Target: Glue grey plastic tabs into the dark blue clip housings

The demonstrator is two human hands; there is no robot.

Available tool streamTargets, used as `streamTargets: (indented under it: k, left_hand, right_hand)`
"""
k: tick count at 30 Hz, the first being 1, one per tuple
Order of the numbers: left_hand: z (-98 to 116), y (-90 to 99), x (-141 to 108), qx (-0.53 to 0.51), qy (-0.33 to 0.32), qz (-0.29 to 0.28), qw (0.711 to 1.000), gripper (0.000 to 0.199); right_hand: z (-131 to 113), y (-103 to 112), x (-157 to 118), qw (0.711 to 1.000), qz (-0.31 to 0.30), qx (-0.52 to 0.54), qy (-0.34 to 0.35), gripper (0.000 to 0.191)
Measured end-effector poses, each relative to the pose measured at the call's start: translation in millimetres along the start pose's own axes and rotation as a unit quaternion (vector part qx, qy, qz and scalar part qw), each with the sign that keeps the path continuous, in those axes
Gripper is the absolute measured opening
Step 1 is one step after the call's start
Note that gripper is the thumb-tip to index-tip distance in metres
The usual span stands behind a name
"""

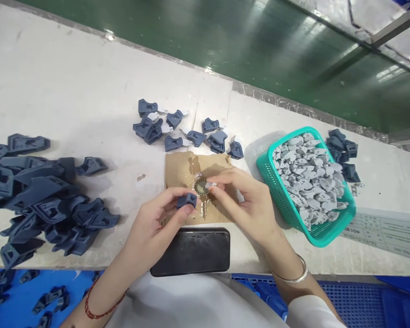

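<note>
Where the table extends to the left, a loose pile of dark blocks lies beside the left forearm, presumably for short reach by that hand. Below the table edge, further blocks lie on a blue surface.

The left hand pinches one block between thumb and fingers, which are parted only by the block's width. The block is raised above the card, just left of the dish, with its small opening exposed; this grip likely leaves that end accessible.

Beyond the card is a loose group of blocks, several with pale tips beside them, apparently set there to leave the working area free. A phone lies flat at the near edge.

The dish rests on the card, amid glossy wet marks; the card probably protects the table.

The right hand has thumb and index finger nearly closed on a small grey piece at the dish's rim. Contact with the dish cannot be determined. A fingertip pinch suits so small a part.

Farther right, the green basket contains many grey pieces, probably placed for right-hand access. More blocks lie beyond it.
</note>
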State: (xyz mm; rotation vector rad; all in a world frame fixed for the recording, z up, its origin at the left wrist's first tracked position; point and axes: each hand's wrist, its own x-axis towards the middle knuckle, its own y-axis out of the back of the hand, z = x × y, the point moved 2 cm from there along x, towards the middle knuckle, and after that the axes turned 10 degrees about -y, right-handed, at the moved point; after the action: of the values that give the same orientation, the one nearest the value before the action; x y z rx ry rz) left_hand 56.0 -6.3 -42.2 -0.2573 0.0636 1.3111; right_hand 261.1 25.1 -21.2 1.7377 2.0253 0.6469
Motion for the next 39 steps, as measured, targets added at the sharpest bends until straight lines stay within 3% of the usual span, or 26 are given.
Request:
streamTargets:
  k: [3,6,10,13,19,25,39]
  left_hand:
    - [-0.8,-0.5,1.0,0.012,-0.004,-0.004,1.000,0.013]
    - [-0.5,-0.3,1.9,0.020,-0.013,-0.005,1.000,0.011]
    - [0.0,0.3,2.5,0.036,-0.025,-0.013,0.999,0.014]
    - [0.7,0.0,2.7,0.059,-0.033,-0.029,0.997,0.014]
    - [-0.6,0.0,2.4,0.097,-0.043,-0.040,0.994,0.017]
    - [-3.7,-0.2,0.9,0.089,-0.051,-0.045,0.994,0.020]
    - [-1.7,-2.0,3.1,0.078,-0.058,-0.049,0.994,0.018]
  right_hand:
    - [-0.7,-5.8,-1.5,0.997,-0.030,-0.043,0.062,0.009]
    - [-1.5,-7.3,-2.4,0.995,-0.037,-0.055,0.073,0.008]
    - [-2.7,-3.0,-3.3,0.997,-0.008,0.065,-0.046,0.005]
    - [-3.0,-2.0,-3.6,0.969,0.005,0.206,-0.135,0.002]
    - [-7.5,-9.7,-1.2,0.929,-0.034,0.329,-0.166,0.004]
    - [-13.1,-12.1,-1.6,0.925,-0.069,0.339,-0.159,0.006]
    - [-13.3,-13.0,-4.4,0.964,-0.092,0.227,-0.107,0.006]
